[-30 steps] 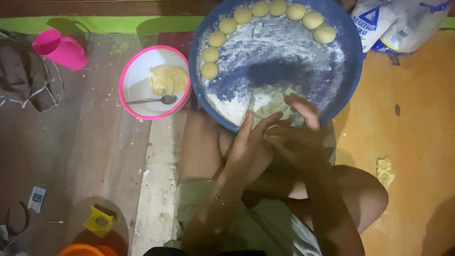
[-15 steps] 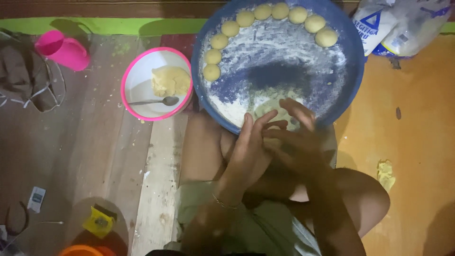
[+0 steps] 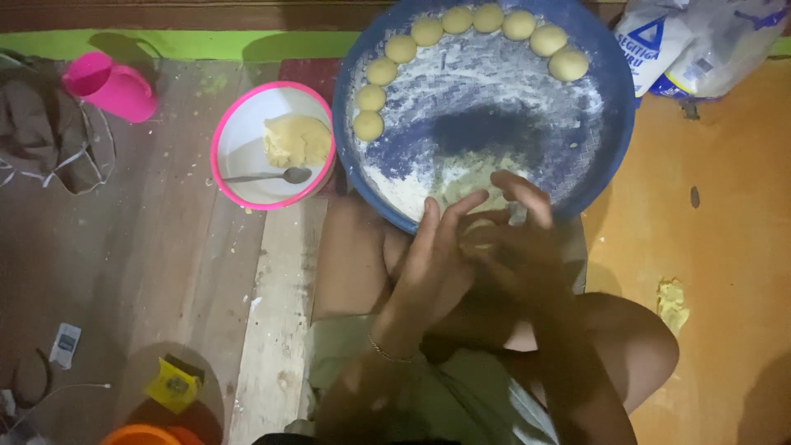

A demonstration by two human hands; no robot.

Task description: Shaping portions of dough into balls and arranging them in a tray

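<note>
Left hand and right hand: pressed together palm to palm over the lap, at the near rim of the round tray. Dough balls: in the tray, in an arc along its far and left rim, beyond the hands. Bowl: left of the tray, holding a dough lump and a spoon. Cup: farther left. Bags: beyond the hands, to the right.
</note>
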